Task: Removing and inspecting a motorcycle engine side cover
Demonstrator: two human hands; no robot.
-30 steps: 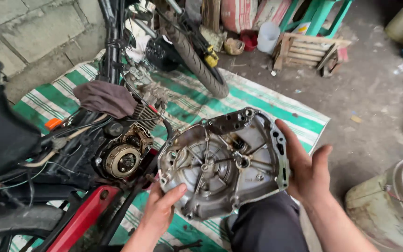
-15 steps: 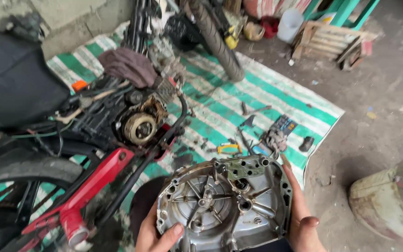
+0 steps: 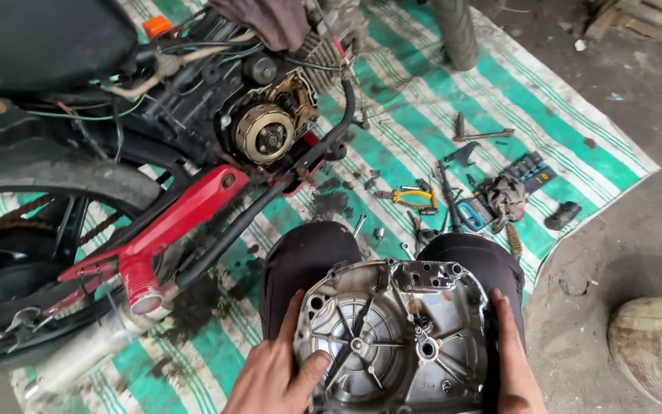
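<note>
Now you have the engine cover [image 3: 396, 337] resting on your lap, across both knees, with its inner side facing up. It is a grey cast-metal piece, grimy and oil-stained: thin ribs fan out from a central boss, a round bearing seat sits toward the right, and bolt holes run around its flanged rim.

Your left hand [image 3: 273, 376] grips the cover's left edge; its fingers [image 3: 308, 368] are loosely spread, the thumb laid across the inner face near the ribs, the index finger running up along the rim. Your right hand [image 3: 516, 368] lies flat against the right edge, fingers together and pointing up along the side. Both hands hold the cover between them.

Half a second ago the cover sat lower in view, with your hands partly out of sight; it now shows more fully on your knees, and your view has swung toward the motorcycle [image 3: 193, 146], whose exposed clutch [image 3: 264, 134] sits closer to centre. A second ago you held the cover raised and tilted beside the engine. Tools, among them yellow-handled pliers [image 3: 414, 199], lie scattered on the green-striped mat [image 3: 423, 100].
</note>
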